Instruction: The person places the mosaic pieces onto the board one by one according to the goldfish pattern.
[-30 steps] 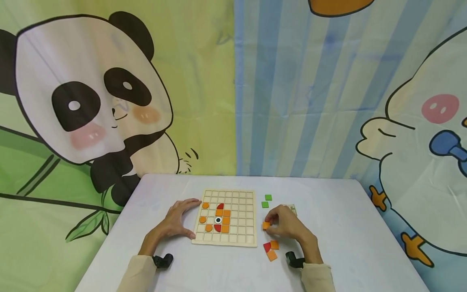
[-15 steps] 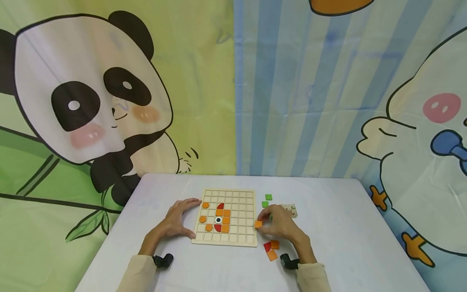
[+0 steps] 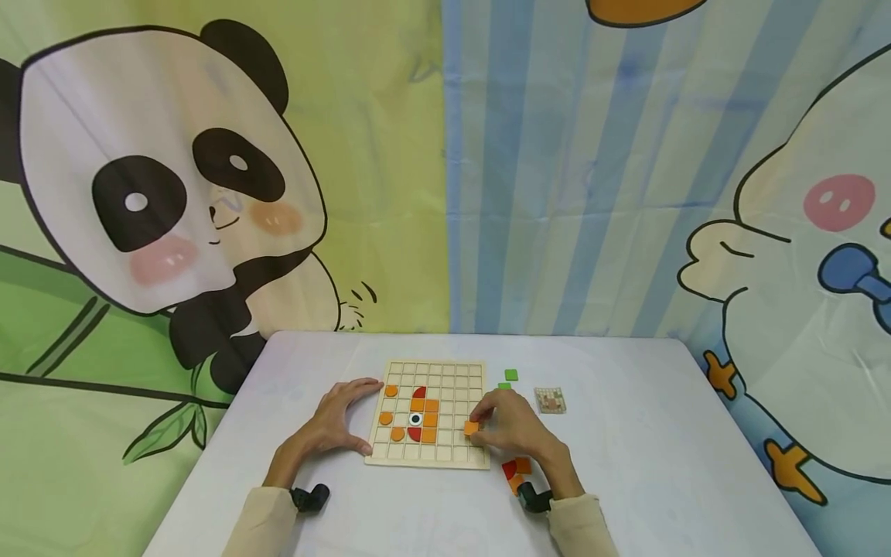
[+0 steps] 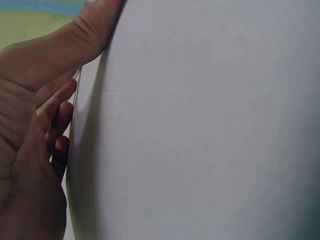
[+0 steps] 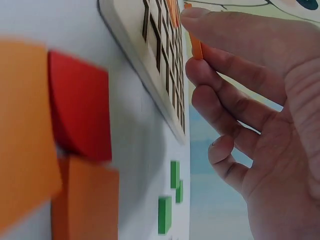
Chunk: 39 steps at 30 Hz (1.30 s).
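My right hand pinches an orange square tile between thumb and fingers, over the right part of a pale gridded board. In the right wrist view the tile stands on edge at the fingertips. My left hand is spread along the board's left side, thumb at the near corner and fingers farther up the edge. Left of centre, the board carries orange squares, two red quarter-round tiles and a black-and-white eye disc. Orange round tiles lie farther left on it.
Right of the board, loose orange tiles and a red quarter-round tile lie close together, partly behind the wrist camera. Green tiles lie beyond the right hand. A small patterned card is farther right on the white table.
My right hand has carried the orange square tile leftward, from the table beside the board to over its right columns. The patterned card is now uncovered. My left hand stays put.
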Tool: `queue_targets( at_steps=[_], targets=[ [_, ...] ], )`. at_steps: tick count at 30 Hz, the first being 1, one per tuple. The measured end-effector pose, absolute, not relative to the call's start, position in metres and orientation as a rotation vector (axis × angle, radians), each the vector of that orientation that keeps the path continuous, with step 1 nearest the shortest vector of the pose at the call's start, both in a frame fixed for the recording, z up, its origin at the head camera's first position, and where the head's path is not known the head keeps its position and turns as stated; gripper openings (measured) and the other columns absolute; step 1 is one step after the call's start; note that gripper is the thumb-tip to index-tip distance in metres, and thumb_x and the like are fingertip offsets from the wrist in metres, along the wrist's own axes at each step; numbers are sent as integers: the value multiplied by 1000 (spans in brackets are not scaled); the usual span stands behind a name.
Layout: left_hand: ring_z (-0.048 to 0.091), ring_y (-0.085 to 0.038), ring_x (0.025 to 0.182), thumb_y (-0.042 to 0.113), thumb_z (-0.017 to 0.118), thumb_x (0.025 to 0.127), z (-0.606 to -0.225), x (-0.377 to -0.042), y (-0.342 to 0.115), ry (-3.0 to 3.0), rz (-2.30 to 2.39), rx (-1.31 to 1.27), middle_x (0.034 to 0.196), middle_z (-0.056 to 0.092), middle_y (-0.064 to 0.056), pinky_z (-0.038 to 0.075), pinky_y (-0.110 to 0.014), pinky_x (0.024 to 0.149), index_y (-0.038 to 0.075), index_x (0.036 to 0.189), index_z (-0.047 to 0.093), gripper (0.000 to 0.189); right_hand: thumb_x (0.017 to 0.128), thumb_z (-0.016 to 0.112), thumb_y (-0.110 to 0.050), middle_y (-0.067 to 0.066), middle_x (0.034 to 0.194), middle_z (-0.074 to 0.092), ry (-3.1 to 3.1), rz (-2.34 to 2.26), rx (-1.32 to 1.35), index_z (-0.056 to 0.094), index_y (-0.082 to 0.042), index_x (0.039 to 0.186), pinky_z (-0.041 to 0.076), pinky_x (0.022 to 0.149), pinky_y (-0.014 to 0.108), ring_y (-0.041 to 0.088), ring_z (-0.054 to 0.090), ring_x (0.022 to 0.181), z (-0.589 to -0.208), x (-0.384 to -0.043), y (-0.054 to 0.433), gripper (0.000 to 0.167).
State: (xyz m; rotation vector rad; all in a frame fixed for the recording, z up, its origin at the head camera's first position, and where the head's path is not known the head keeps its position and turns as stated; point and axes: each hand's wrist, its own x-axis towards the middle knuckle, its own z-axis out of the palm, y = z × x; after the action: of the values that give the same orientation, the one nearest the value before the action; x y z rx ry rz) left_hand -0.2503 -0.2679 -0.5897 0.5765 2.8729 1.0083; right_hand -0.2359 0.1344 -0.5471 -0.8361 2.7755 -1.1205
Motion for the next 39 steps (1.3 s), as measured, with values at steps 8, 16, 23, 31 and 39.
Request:
queue_targets(
  at_steps=[8,16,23,31,39],
  targets=[
    [46,-38,146,52,108,51,-587,-251,-270,2882,999,582,170,51,-7,33,-68,118,20,161,55,127,81,98,-23,-9,93,80,2765,-1072,-856,86,-18,93,57,79,25,11,68,85,-552,-239,117,17],
    [47,-38,144,54,107,52,-587,-250,-269,2891,994,597,169,52,-7,33,-69,118,20,161,56,125,84,94,-18,-6,100,80,2704,-1101,-844,86,-15,98,59,85,27,9,70,94,-556,-240,108,16],
    [47,-38,145,55,107,51,-587,-251,-269,2891,995,603,169,52,-7,34,-69,118,19,160,56,126,83,96,-21,-9,99,79,2716,-1082,-796,86,-18,97,58,83,27,7,68,90,-558,-239,104,18],
    [48,-38,145,52,108,51,-584,-250,-268,2888,1005,589,169,52,-7,33,-69,118,18,160,57,125,83,97,-22,-8,97,80,2727,-1088,-832,86,-18,95,58,82,25,8,71,89,-560,-239,98,17],
    [46,-41,148,53,108,53,-588,-249,-268,2889,1008,577,169,52,-8,32,-71,119,20,160,56,124,82,98,-19,-7,93,81,2689,-1116,-851,86,-16,92,58,77,24,6,69,83,-559,-241,90,15]
  ],
)
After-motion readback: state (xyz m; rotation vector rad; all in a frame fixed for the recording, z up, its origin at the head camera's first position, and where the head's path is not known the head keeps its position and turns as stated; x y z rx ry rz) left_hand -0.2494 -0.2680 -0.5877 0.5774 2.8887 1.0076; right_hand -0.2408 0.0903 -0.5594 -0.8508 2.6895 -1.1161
